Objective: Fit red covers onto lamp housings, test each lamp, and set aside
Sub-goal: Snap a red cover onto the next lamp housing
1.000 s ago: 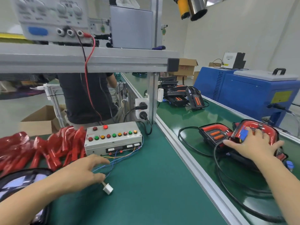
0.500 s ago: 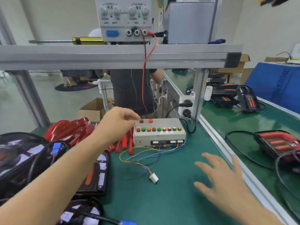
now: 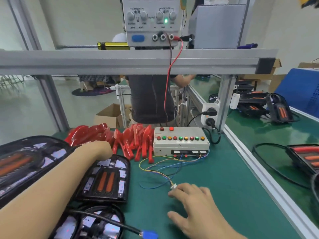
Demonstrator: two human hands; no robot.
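A black lamp housing [image 3: 105,181] with two orange strips lies on the green mat at centre left. My left hand [image 3: 101,150] reaches over it, its fingers curled down over the housing's far rim, right beside the pile of red covers [image 3: 131,140]. My right hand [image 3: 195,202] lies spread and flat on the mat, holding nothing. Its index fingertip is next to the white connector [image 3: 173,187] at the end of the test box's coloured wires. The grey test box [image 3: 181,142] with its row of indicator lamps stands behind.
More housings lie at far left [image 3: 25,163] and bottom left [image 3: 89,225], one with a blue-plugged cable [image 3: 149,234]. A power supply [image 3: 151,23] stands on the overhead shelf. Covered lamps [image 3: 309,157] lie on the belt to the right, past the aluminium rail [image 3: 259,171]. A person stands beyond the bench.
My left hand dropped from above the red covers onto the housing's far rim. My right hand slid forward toward the white connector. The view tilted down and left.
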